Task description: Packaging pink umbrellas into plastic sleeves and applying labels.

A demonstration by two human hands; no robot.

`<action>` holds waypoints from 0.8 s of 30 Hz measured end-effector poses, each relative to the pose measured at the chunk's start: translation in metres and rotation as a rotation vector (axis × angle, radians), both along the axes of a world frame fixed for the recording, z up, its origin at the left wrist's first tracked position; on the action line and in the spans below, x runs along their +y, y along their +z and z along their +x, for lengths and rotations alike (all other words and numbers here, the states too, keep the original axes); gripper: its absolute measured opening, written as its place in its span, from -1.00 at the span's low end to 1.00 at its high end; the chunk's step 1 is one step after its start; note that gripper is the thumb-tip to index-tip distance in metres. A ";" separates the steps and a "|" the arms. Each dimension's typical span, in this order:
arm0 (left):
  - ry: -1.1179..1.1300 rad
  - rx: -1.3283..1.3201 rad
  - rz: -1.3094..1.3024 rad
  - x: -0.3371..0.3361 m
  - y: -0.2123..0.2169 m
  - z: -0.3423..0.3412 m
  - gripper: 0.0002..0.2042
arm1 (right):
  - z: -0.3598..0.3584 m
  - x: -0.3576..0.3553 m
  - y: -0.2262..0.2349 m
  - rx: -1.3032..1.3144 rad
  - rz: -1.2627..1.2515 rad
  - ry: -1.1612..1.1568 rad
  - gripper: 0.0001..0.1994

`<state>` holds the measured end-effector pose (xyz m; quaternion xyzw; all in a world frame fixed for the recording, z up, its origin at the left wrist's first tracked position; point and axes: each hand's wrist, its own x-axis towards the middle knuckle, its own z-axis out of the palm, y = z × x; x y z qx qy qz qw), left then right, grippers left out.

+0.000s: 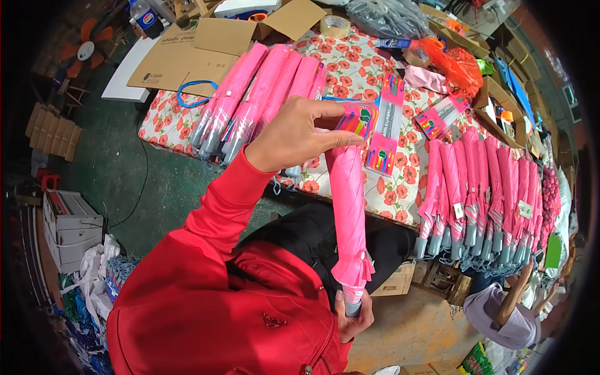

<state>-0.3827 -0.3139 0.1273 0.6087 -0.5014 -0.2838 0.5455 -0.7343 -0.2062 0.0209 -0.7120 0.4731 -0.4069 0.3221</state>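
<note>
Left hand (300, 134), red sleeve, raised over table edge, fingers pinched on a small multicoloured packet (357, 117) at the top end of a folded pink umbrella (349, 206). Umbrella held near upright, tilted slightly, tip by the packet, grey handle down near the lap. Right hand (353, 314) low in frame, closed around that handle, fingers wrapped. Behind, floral tablecloth (350, 69) with red poppy print covering the table. Upper left of cloth: stack of folded pink umbrellas (256, 94) lying side by side, handles toward the near edge. Right side: second row of pink umbrellas (481, 194) hanging off the table edge, grey handles and wrist cords dangling. Between the two groups: long pink card of coloured items (386, 128) lying flat just beside the held packet, another similar packet (440, 117) further right. Orange plastic bag (459, 62) crumpled near the far right, contents not discernible. Open cardboard box (494, 103) at right table edge, holding small colourful items, too small to identify. Flattened cardboard sheets (187, 53) at upper left, blue cord loop (194, 92) lying on them. Roll of clear tape (335, 26) at far edge. Clear plastic bag (384, 15) beyond it, contents unclear. Green floor (125, 169) left of table.
</note>
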 end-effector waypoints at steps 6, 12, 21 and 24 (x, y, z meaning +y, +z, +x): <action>-0.076 0.124 0.086 0.000 0.010 -0.003 -0.83 | -0.006 0.008 -0.011 -0.049 0.065 -0.010 -0.58; -0.256 0.267 -0.001 -0.019 -0.018 0.020 -0.76 | -0.003 0.013 -0.005 -0.089 0.243 0.009 -0.57; -0.375 0.552 0.015 -0.033 -0.036 0.017 -0.61 | -0.008 0.015 -0.005 -0.283 0.692 0.042 -0.63; -0.410 0.584 0.014 -0.040 -0.043 0.016 -0.58 | -0.010 0.014 -0.007 -0.349 0.783 0.068 -0.65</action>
